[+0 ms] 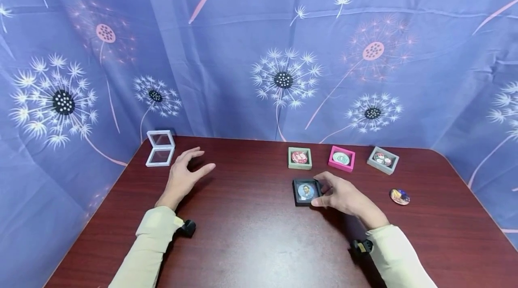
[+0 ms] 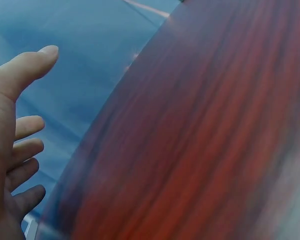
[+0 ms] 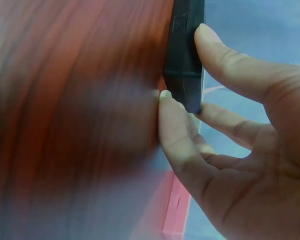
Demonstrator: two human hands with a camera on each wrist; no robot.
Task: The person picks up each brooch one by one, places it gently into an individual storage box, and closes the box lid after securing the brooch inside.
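My right hand (image 1: 345,196) holds a small black display case (image 1: 297,199) by its right side, thumb at the near edge and a finger at the far corner. A round badge (image 1: 305,191) with a portrait shows through its clear window. In the right wrist view the thumb (image 3: 230,62) presses the side of the black case (image 3: 184,55), with other fingertips close to its lower corner. My left hand (image 1: 182,179) hovers over the table's left part with fingers spread and nothing in them. Just left of it an opened white display case (image 1: 162,147) lies with its lid raised.
Behind the black case stand a green case (image 1: 300,166), a pink case (image 1: 351,162) and a grey case (image 1: 382,168), each with a round badge inside. A loose colourful badge (image 1: 399,196) lies on the dark red table (image 1: 243,229) at right. A blue curtain (image 1: 226,76) borders the back.
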